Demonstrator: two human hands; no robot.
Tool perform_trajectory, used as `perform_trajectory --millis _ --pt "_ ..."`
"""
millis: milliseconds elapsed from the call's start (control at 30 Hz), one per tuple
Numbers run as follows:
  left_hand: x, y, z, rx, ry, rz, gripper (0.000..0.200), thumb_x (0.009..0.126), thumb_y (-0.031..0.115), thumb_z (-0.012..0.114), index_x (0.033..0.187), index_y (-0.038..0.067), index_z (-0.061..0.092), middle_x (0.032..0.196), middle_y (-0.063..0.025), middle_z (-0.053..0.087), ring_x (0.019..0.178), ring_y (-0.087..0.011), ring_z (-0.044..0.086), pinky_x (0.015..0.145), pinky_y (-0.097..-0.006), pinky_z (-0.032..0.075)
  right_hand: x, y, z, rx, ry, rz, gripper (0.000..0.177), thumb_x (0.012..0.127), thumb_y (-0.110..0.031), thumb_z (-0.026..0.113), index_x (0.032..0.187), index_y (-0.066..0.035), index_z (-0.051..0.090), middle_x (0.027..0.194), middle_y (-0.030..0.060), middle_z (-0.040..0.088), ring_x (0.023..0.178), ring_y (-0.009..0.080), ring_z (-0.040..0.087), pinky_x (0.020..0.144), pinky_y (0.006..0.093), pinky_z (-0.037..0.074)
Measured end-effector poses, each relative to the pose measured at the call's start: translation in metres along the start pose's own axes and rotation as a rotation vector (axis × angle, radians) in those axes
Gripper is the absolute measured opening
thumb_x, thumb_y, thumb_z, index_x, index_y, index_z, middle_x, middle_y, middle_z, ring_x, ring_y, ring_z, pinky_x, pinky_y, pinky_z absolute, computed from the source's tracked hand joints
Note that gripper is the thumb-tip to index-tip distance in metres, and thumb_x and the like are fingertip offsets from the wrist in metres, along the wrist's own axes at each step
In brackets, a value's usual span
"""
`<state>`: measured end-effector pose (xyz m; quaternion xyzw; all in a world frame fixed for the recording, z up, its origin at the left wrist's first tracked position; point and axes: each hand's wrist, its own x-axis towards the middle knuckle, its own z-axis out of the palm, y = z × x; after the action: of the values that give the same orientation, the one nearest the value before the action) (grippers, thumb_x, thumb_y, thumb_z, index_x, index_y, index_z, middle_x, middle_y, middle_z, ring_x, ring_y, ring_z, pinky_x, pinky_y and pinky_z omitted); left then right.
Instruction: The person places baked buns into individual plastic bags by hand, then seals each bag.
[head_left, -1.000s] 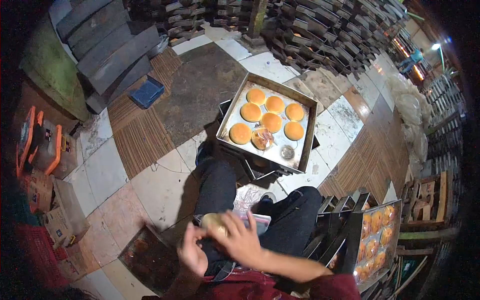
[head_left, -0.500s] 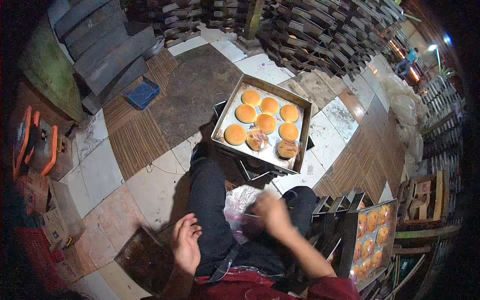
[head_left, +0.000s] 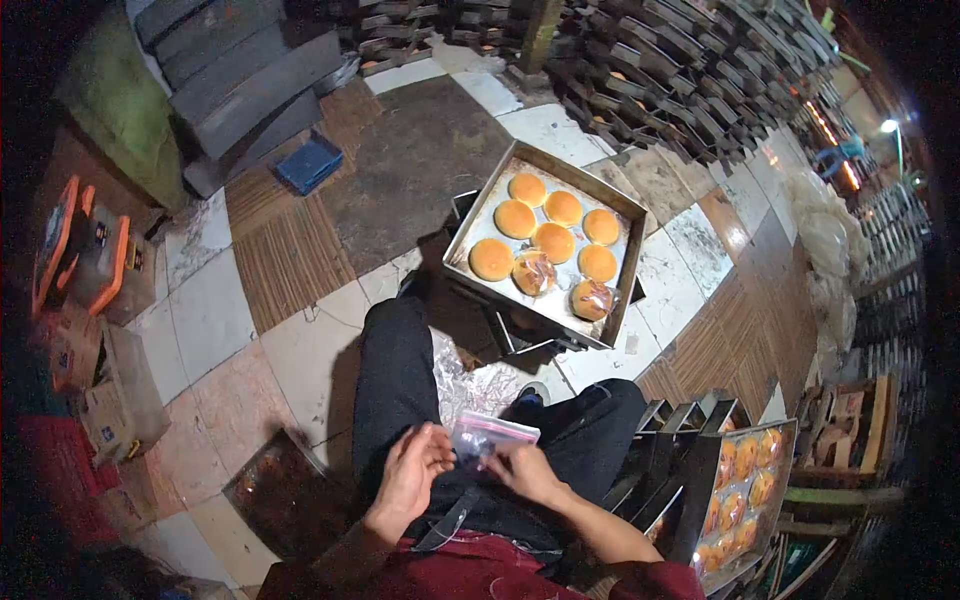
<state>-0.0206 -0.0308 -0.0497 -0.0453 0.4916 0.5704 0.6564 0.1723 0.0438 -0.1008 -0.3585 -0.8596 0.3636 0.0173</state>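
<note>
In my lap is a clear plastic bag [head_left: 497, 426] with a pink strip along its upper edge. My right hand [head_left: 528, 474] pinches the bag's right side, fingers closed. Just left of the bag, my left hand [head_left: 412, 468] is raised with its fingers loosely curved and apart; I see nothing in it. Beyond my knees stands a metal tray [head_left: 622, 287] holding several round golden buns [head_left: 552, 243]. Two buns at its near side are in clear wrappers, one of them a wrapped bun [head_left: 592, 299] at the near right corner.
On my right, another tray [head_left: 786, 480] of wrapped buns [head_left: 733, 508] leans on stacked metal trays. Crumpled clear plastic [head_left: 478, 388] lies between my legs. A blue tray [head_left: 308, 163] sits on the tiled floor. Orange-handled boxes [head_left: 108, 265] stand at left; stacked trays [head_left: 690, 80] line the back.
My right hand has come down onto the plastic bag, which now stands up more plainly. My left hand has moved right, close to it. The view has shifted slightly.
</note>
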Motion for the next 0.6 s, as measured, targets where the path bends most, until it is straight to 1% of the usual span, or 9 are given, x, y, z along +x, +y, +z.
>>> perform_trajectory --millis 67,133,267,300,333,400,433,533,600 --pt "-0.004 -0.007 -0.004 0.011 -0.048 -0.232 0.042 0.093 0.042 0.038 0.1 0.003 0.054 0.086 -0.0093 0.06 0.078 -0.0226 0.059 0.076 -0.0366 0.047 0.015 -0.012 -0.032 0.357 0.266 0.238 0.016 0.081 -0.013 0.064 0.081 0.0 0.054 0.068 0.0064 0.056 0.06 0.0163 0.054 0.054 0.0298 0.043" --pt "-0.004 -0.011 -0.006 -0.066 -0.138 -0.359 0.065 0.088 0.057 0.035 0.115 -0.001 0.044 0.106 -0.015 0.052 0.098 -0.0287 0.054 0.086 -0.0442 0.044 0.032 -0.021 -0.063 0.721 0.352 0.259 0.014 0.082 -0.01 0.061 0.081 0.001 0.053 0.065 0.0076 0.057 0.055 0.016 0.05 0.054 0.0261 0.042" --pt "0.015 0.016 0.001 -0.39 -0.291 -0.399 0.093 0.073 0.077 0.033 0.126 0.0 0.035 0.126 -0.0229 0.041 0.112 -0.0423 0.043 0.093 -0.0629 0.031 0.039 -0.063 -0.085 0.848 0.286 0.062 0.012 0.082 -0.003 0.058 0.093 -0.001 0.055 0.089 0.0094 0.057 0.074 0.018 0.055 0.071 0.0279 0.045" --pt "0.021 0.027 0.002 -0.444 -0.393 -0.381 0.094 0.073 0.078 0.032 0.128 0.001 0.034 0.128 -0.023 0.04 0.114 -0.0424 0.042 0.092 -0.0631 0.031 0.035 -0.062 -0.095 0.529 0.187 0.003 0.029 0.073 0.001 0.06 0.101 -0.005 0.056 0.098 0.0089 0.053 0.095 0.0228 0.052 0.088 0.0348 0.04" --pt "0.026 0.038 0.001 -0.498 -0.496 -0.361 0.096 0.072 0.078 0.032 0.129 0.002 0.033 0.13 -0.023 0.038 0.115 -0.0425 0.041 0.092 -0.0634 0.031 0.037 -0.065 -0.104 0.527 0.174 0.001 0.029 0.073 0.001 0.06 0.101 -0.005 0.056 0.098 0.0089 0.053 0.095 0.0228 0.052 0.088 0.0348 0.04" --pt "0.032 0.055 0.001 -0.534 -0.601 -0.335 0.096 0.071 0.079 0.032 0.132 0.005 0.031 0.133 -0.0229 0.036 0.114 -0.0402 0.043 0.091 -0.0617 0.033 0.041 -0.071 -0.118 -0.087 0.14 -0.439 0.043 0.064 -0.002 0.063 0.106 -0.01 0.057 0.098 0.0061 0.052 0.106 0.0273 0.046 0.095 0.0434 0.034" --pt "0.037 0.061 -0.003 -0.55 -0.791 -0.366 0.096 0.071 0.078 0.036 0.134 0.006 0.028 0.134 -0.0224 0.035 0.113 -0.0372 0.047 0.091 -0.0571 0.037 0.039 -0.069 -0.118 -0.254 0.185 -0.483 0.036 0.061 -0.01 0.063 0.096 -0.015 0.058 0.094 0.0031 0.052 0.108 0.0261 0.045 0.096 0.0487 0.033" --pt "0.034 0.075 0.005 -0.221 -0.688 -0.267 0.093 0.073 0.074 0.04 0.137 0.007 0.023 0.133 -0.0218 0.037 0.111 -0.0346 0.049 0.089 -0.0511 0.042 0.034 -0.063 -0.13 -0.389 0.195 -0.619 0.02 0.064 -0.013 0.061 0.083 -0.016 0.056 0.092 0.0033 0.052 0.105 0.0249 0.046 0.096 0.0499 0.035" --pt "0.029 0.077 0.006 -0.012 -0.8 -0.139 0.076 0.084 0.05 0.051 0.138 0.006 0.019 0.13 -0.0217 0.039 0.11 -0.0279 0.051 0.084 -0.0427 0.049 0.032 -0.062 -0.139 -0.503 0.309 -0.64 0.014 0.064 -0.015 0.06 0.075 -0.016 0.051 0.09 0.0034 0.052 0.101 0.0241 0.049 0.093 0.0489 0.039"
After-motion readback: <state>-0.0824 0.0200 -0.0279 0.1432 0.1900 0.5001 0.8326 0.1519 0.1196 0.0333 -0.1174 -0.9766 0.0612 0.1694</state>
